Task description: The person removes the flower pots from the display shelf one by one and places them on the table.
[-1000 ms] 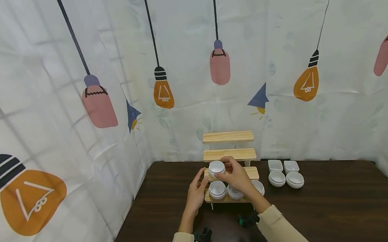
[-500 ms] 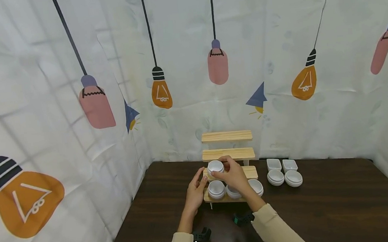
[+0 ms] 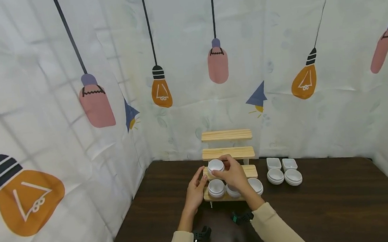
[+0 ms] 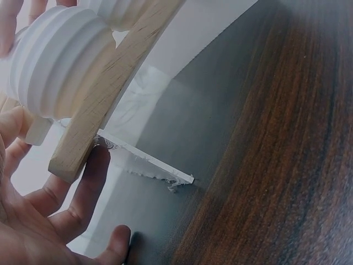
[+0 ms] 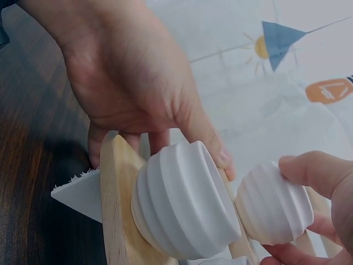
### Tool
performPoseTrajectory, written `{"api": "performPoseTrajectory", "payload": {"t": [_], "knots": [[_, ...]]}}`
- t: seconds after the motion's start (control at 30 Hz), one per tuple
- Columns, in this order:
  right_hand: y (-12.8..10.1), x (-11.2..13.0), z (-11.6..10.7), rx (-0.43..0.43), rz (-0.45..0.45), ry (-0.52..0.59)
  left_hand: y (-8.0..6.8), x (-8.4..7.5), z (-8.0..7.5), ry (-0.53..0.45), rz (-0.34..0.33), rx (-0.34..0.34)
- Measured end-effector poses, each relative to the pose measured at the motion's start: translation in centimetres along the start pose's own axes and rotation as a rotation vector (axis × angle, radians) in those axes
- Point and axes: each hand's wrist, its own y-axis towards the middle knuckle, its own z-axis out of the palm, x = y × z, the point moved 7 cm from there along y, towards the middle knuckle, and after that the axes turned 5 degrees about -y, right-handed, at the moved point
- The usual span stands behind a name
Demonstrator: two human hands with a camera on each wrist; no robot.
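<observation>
In the head view, a tiered wooden stand (image 3: 228, 153) rises at the back of the table. My right hand (image 3: 235, 174) pinches a stack of small round white bowls (image 3: 216, 165) at the left end of the second shelf from the bottom. Thumb and fingers of that hand (image 5: 328, 193) lie on opposite sides of the stack (image 5: 274, 204). At the stand's left end, my left hand (image 3: 194, 193) grips the edge, its fingers reaching under the bottom shelf (image 4: 105, 94). Another stack of white bowls (image 3: 216, 189) is on the bottom shelf, close to that hand.
More white bowls (image 3: 256, 185) stand farther right on the bottom shelf. Right of the stand, on the dark wooden table (image 3: 328, 205), are square white dishes (image 3: 273, 163) and stacked round bowls (image 3: 293, 177). A white printed cloth (image 3: 187, 125) hangs behind the table.
The head view has shifted slightly, and my right wrist has edged a little to the left. Both hands keep their hold on the bowls and the stand.
</observation>
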Motion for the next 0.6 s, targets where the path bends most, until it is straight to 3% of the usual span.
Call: {"api": "performPoseTrajectory", "payload": {"t": [0.27,0.6], "knots": [[-0.2,-0.3,-0.4,-0.016,0.044,0.056,0.1,0.0,-0.1,-0.004,0.001,0.004],[-1.2,0.0,-1.3,-0.036,0.016,0.111,0.1,0.0,-0.1,-0.003,0.010,0.009]]}}
